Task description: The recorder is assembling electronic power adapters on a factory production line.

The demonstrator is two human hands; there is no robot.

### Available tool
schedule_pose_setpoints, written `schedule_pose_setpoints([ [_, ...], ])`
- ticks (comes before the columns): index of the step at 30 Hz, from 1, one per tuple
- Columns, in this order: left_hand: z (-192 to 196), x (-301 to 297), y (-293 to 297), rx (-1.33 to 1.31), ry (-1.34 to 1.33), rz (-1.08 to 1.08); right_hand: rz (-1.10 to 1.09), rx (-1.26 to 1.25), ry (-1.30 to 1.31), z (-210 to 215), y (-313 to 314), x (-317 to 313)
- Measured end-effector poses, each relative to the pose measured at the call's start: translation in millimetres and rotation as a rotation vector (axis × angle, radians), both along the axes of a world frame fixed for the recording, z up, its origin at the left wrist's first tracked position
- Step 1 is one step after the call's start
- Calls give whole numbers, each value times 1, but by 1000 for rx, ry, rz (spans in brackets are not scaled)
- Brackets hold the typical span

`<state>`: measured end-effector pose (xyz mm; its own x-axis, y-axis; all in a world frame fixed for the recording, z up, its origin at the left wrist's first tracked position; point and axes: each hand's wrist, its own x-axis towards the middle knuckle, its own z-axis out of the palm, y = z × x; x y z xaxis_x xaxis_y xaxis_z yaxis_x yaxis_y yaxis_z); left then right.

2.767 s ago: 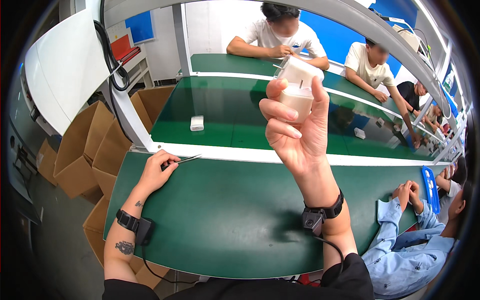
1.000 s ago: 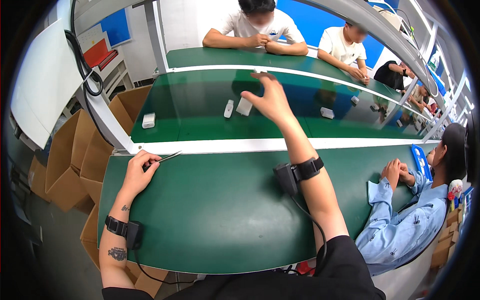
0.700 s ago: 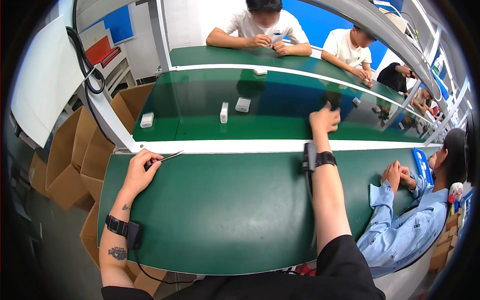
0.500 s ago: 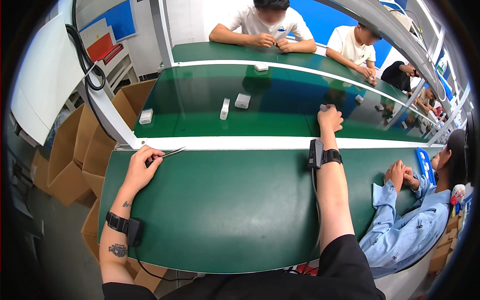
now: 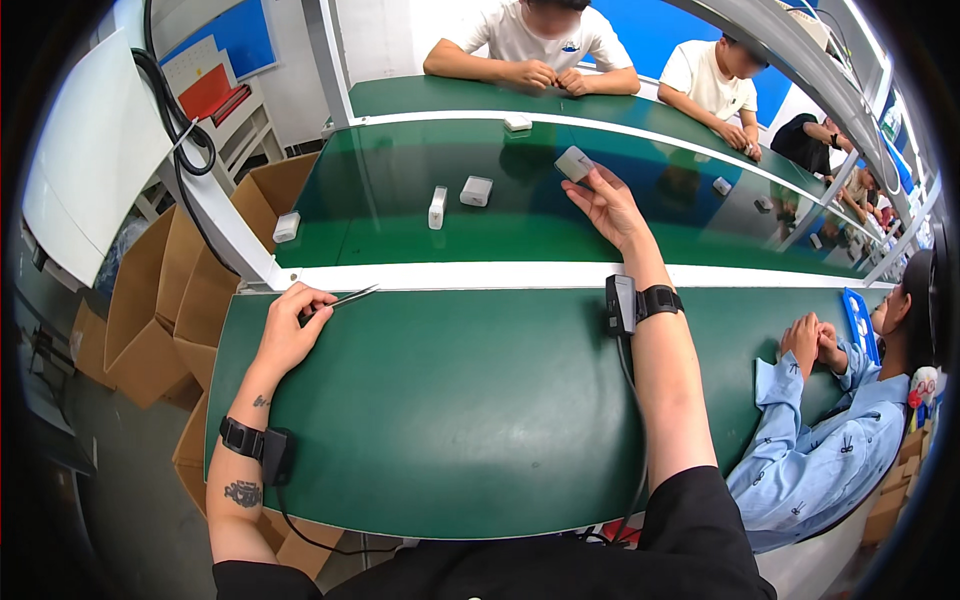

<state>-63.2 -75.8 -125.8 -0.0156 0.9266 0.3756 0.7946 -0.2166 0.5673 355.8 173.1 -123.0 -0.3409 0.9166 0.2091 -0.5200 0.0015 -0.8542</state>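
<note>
Within right hand, white block (part-hidden)

Room over green bench; white rail possibly obstructs.

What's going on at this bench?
The person's right hand holds a small white block in its fingers, over the green surface beyond the white rail. The left hand holds a slim pointed metal tool, likely tweezers, near that rail. More white blocks sit on the green surface. A co-worker in blue sits at the right.
</note>
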Motion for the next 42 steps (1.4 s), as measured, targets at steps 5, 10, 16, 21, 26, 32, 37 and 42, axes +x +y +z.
schedule_pose_setpoints([
  [5,-1,0,2,6,-5,-7,26,1,-22,0,1,4],
  [10,2,0,-1,0,14,-16,108,16,5,16,-10,-15],
  [16,32,25,-4,298,-32,85,345,163,5,75,-51,-74],
  [21,123,92,-35,559,-248,-267,319,645,-120,124,-150,-120],
  [26,160,115,-54,566,-156,-418,185,925,-192,140,-199,-119],
  [32,153,121,-54,444,-406,-422,39,916,-226,140,-211,-114],
  [37,149,123,-53,497,-390,-441,-98,1091,-305,145,-215,-115],
  [42,147,123,-54,620,-190,-341,-126,1092,-345,141,-217,-116],
])
